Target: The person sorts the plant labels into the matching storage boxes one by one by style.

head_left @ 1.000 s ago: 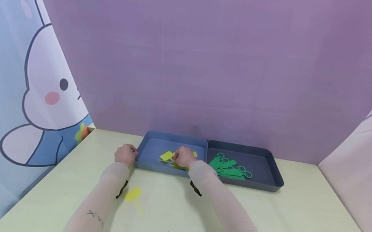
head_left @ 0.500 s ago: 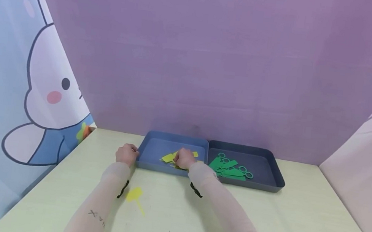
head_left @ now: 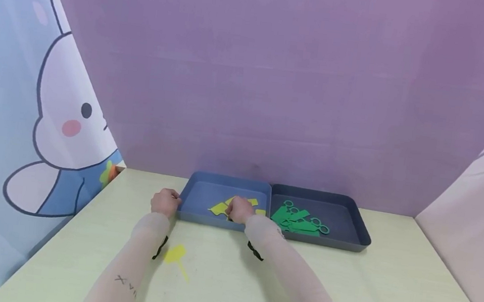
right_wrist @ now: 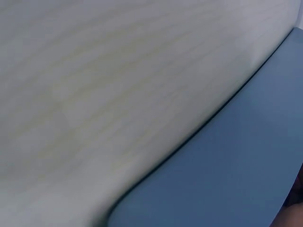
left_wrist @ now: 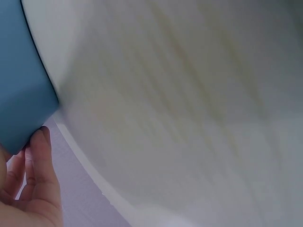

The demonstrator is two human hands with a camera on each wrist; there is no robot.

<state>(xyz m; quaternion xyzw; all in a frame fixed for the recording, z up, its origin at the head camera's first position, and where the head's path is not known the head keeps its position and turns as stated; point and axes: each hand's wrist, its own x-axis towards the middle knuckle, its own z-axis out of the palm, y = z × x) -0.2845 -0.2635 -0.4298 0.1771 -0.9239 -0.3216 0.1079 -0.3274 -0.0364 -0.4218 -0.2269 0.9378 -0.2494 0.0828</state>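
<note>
At the left wall of the blue tray (head_left: 206,192), my left hand (head_left: 165,202) pinches the rim; the left wrist view shows fingers (left_wrist: 41,151) against the tray's corner. My right hand (head_left: 240,210) is down inside this tray, fingers bent among several flat yellow pieces (head_left: 219,208). Its fingertips are hidden, so a grip on a piece cannot be made out. Only a sliver of that hand shows in the right wrist view, behind the tray wall (right_wrist: 208,175). On the table, beside my left forearm, lies one yellow piece (head_left: 176,254) with a squarish head and thin stem.
A dark grey tray (head_left: 342,217) adjoins the blue one on the right. Several flat green pieces with ring ends (head_left: 301,222) lie heaped in its left part. Behind both trays rises a purple backdrop (head_left: 266,99). The pale wooden table (head_left: 410,290) extends toward me.
My right hand has shifted slightly within the blue tray, and the yellow pieces around it have slid and turned. The left hand stays at the tray's edge.
</note>
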